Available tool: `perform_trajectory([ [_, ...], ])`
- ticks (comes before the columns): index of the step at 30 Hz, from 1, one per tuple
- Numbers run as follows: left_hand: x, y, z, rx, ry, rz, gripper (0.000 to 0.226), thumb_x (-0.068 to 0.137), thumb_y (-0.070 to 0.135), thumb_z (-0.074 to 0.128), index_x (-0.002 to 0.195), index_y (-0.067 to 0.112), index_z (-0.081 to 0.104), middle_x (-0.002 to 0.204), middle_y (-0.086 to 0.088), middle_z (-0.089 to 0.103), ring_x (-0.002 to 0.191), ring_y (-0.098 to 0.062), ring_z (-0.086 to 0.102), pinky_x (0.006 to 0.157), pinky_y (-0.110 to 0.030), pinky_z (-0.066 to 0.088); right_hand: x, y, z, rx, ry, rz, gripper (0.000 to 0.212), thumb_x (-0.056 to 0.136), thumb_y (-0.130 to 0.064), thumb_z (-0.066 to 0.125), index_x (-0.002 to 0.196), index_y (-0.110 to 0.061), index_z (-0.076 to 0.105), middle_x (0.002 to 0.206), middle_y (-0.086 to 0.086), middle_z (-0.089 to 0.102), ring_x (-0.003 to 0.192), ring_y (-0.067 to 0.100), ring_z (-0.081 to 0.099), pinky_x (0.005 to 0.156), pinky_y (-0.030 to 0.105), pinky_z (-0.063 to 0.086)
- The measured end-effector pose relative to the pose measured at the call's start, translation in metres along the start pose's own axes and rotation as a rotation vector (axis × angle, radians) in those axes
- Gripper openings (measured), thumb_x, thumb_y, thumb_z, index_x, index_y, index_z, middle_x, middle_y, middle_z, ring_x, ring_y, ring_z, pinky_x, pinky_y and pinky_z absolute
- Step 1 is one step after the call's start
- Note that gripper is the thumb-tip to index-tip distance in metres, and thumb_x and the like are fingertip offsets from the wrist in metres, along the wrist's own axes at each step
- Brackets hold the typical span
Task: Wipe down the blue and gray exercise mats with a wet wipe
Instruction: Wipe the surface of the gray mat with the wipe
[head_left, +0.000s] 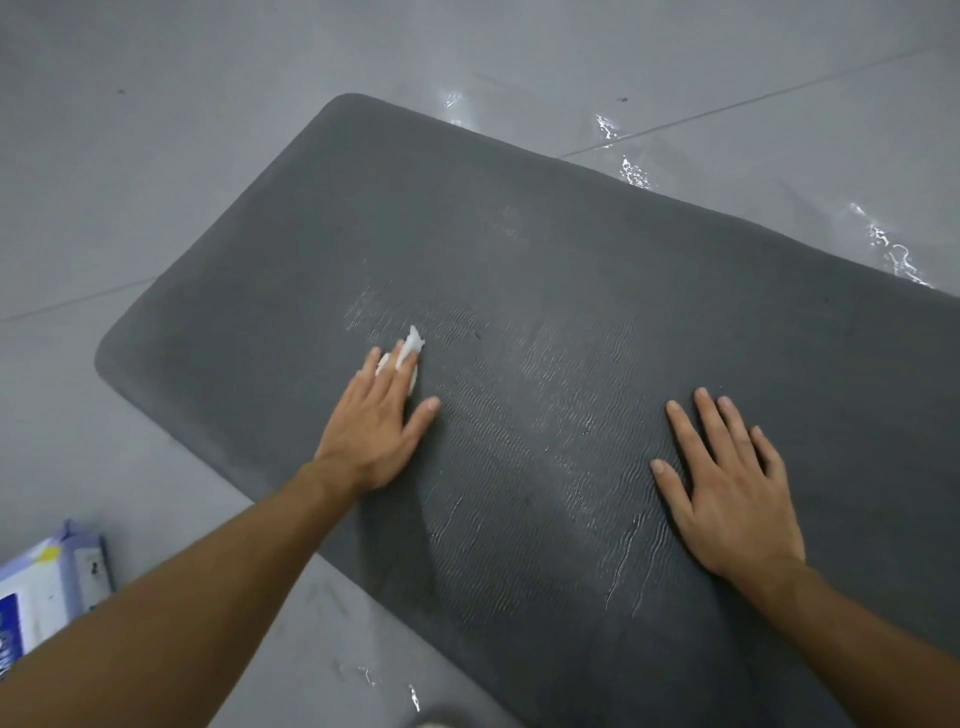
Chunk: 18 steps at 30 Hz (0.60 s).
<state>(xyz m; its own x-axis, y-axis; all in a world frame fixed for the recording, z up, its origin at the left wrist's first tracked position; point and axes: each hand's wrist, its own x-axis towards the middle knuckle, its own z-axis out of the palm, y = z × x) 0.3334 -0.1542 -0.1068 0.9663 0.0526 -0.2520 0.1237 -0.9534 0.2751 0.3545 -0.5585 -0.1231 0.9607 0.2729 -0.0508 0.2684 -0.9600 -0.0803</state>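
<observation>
A dark gray exercise mat (545, 270) lies flat on the floor, running from left of centre to the lower right. My left hand (376, 423) presses a small white wet wipe (410, 345) onto the mat near its left end; the wipe shows under and between the straight fingers. My right hand (727, 478) lies flat on the mat further right, fingers spread, holding nothing. Wet streaks glisten on the ribbed surface between the two hands. No blue mat is in view.
A white and blue pack of wipes (47, 587) lies on the gray tiled floor (156, 156) at the lower left. Wet patches (893, 249) shine on the floor along the mat's far edge.
</observation>
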Motion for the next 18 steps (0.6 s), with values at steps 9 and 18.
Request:
perform_trajectory([
  [9,-0.098,0.073,0.045,0.123,-0.115,0.481,0.079,0.106,0.066,0.027,0.167,0.019,0.008,0.175,0.004,-0.003,0.161,-0.027,-0.005,0.129,-0.042,0.0,0.0,0.002,0.002,0.009,-0.009,-0.001,0.069,0.104,-0.059,0.021,0.165,-0.026,0.022,0.173,0.003,0.014,0.16,0.021,0.008,0.127,0.049,0.018],
  [18,-0.092,0.055,0.036,0.262,-0.156,0.522,0.074,0.109,0.059,0.026,0.166,0.016,0.009,0.174,0.002,0.002,0.16,-0.018,-0.005,0.13,-0.039,0.006,0.0,0.001,-0.001,0.008,-0.036,-0.001,0.069,0.104,-0.059,0.019,0.165,-0.026,0.019,0.173,0.003,0.013,0.16,0.021,0.007,0.127,0.048,0.016],
])
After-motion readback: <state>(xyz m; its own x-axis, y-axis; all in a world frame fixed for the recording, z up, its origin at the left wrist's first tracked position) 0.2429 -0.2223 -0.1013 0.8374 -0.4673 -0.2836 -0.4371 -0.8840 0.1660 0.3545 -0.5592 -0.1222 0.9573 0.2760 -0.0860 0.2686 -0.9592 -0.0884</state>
